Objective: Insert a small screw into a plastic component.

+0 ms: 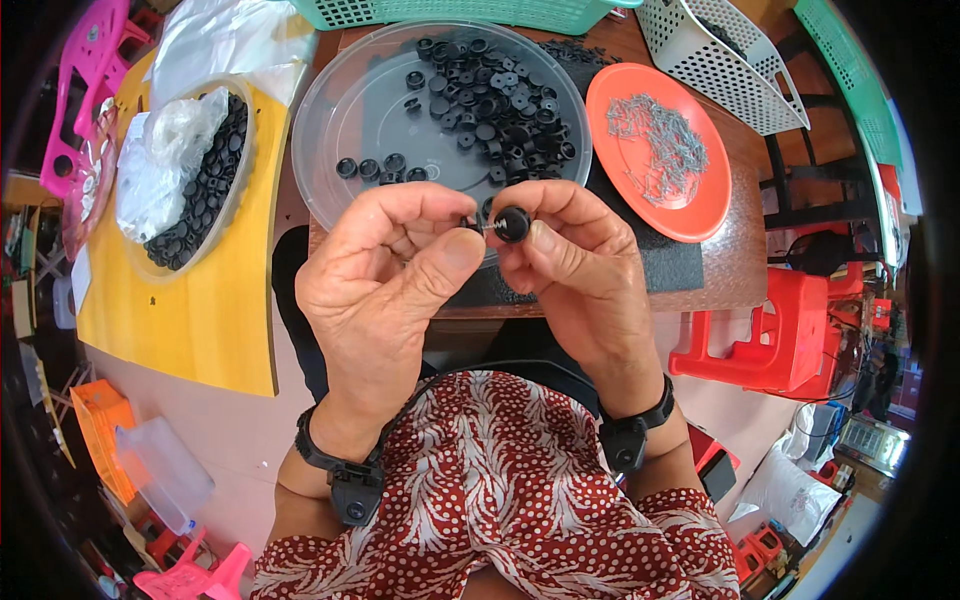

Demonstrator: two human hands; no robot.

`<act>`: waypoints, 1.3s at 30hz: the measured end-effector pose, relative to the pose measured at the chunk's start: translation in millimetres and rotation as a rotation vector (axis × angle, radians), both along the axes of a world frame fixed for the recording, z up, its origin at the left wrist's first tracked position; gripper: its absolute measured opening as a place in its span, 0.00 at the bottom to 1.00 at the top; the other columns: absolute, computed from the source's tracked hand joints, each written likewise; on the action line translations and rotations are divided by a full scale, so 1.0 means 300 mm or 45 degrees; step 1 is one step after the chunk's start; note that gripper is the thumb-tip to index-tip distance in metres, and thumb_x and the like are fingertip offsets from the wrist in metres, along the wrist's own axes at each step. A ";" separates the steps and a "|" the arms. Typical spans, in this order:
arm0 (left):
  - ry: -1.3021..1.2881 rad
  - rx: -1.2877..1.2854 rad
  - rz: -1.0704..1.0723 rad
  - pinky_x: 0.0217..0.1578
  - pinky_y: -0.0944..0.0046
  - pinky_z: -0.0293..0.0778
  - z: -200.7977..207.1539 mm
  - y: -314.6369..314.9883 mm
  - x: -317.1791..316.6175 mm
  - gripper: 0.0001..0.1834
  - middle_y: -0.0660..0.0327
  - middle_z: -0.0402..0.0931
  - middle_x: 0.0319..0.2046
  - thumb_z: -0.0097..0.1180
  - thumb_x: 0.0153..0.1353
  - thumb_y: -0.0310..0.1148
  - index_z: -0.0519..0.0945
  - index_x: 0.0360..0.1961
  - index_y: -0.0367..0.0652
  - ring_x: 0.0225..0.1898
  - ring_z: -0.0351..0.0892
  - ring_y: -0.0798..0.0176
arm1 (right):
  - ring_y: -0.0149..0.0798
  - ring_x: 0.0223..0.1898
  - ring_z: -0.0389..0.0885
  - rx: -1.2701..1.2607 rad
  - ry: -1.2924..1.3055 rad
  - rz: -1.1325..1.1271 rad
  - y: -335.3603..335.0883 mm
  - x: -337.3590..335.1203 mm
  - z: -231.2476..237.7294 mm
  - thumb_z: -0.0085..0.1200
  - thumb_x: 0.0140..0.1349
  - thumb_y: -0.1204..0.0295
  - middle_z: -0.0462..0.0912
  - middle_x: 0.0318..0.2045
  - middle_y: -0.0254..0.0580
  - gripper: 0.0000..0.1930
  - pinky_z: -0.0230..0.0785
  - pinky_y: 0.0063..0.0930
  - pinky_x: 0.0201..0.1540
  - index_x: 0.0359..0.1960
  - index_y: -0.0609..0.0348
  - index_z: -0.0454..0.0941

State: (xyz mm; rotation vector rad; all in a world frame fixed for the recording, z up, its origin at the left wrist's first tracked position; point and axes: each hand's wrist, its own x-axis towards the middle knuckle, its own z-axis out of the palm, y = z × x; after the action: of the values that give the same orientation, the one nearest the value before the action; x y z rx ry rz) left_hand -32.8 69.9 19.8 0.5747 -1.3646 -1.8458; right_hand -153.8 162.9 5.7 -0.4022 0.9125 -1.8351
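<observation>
My left hand (385,285) and my right hand (580,270) meet in front of my chest, over the table's near edge. Between right thumb and fingers is a round black plastic cap (514,224), its round face toward me. A thin silvery spring (491,226) bridges the gap between the cap and my left fingertips. The left thumb and forefinger pinch a small dark piece (468,222), mostly hidden by the fingers. Just beyond my hands lies a clear round tray (340,110) with many loose black plastic parts (500,100).
Right of the tray, an orange-red plate (690,220) holds thin silvery metal pieces (660,145). A white perforated basket (700,60) and a green basket (400,12) stand behind. On a yellow board (180,330) at left sits a tub of black parts (205,190). A red stool (755,340) is at right.
</observation>
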 end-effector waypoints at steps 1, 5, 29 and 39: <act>-0.011 -0.055 -0.011 0.34 0.77 0.69 -0.004 -0.002 0.000 0.11 0.64 0.76 0.31 0.60 0.53 0.22 0.76 0.38 0.31 0.31 0.72 0.76 | 0.26 0.30 0.74 0.007 -0.005 -0.014 -0.001 0.001 -0.003 0.52 0.58 0.78 0.79 0.33 0.40 0.12 0.66 0.18 0.32 0.44 0.68 0.74; -0.055 -0.178 0.016 0.34 0.77 0.70 -0.001 0.001 -0.001 0.12 0.62 0.76 0.31 0.60 0.52 0.20 0.75 0.38 0.31 0.31 0.73 0.74 | 0.26 0.30 0.74 0.017 0.003 -0.020 -0.004 0.008 -0.008 0.53 0.57 0.78 0.79 0.32 0.39 0.12 0.65 0.17 0.31 0.44 0.68 0.74; -0.331 -0.526 0.074 0.33 0.77 0.66 0.010 0.007 0.006 0.11 0.65 0.75 0.30 0.62 0.49 0.20 0.77 0.35 0.32 0.31 0.68 0.74 | 0.23 0.30 0.74 0.072 0.169 -0.135 -0.001 0.025 -0.001 0.56 0.55 0.80 0.79 0.31 0.36 0.13 0.65 0.14 0.30 0.43 0.67 0.75; -0.315 -0.459 0.028 0.33 0.76 0.65 0.009 0.005 -0.002 0.13 0.66 0.73 0.29 0.64 0.47 0.21 0.78 0.36 0.32 0.31 0.68 0.74 | 0.22 0.29 0.74 0.113 0.341 -0.243 0.010 0.031 0.000 0.57 0.54 0.81 0.79 0.30 0.35 0.11 0.66 0.14 0.30 0.40 0.66 0.76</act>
State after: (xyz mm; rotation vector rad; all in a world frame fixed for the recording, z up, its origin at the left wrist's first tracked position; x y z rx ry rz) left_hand -33.3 71.4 22.4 0.6375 -1.7967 -1.4953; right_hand -144.6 166.0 5.7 -0.5296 1.2475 -1.9346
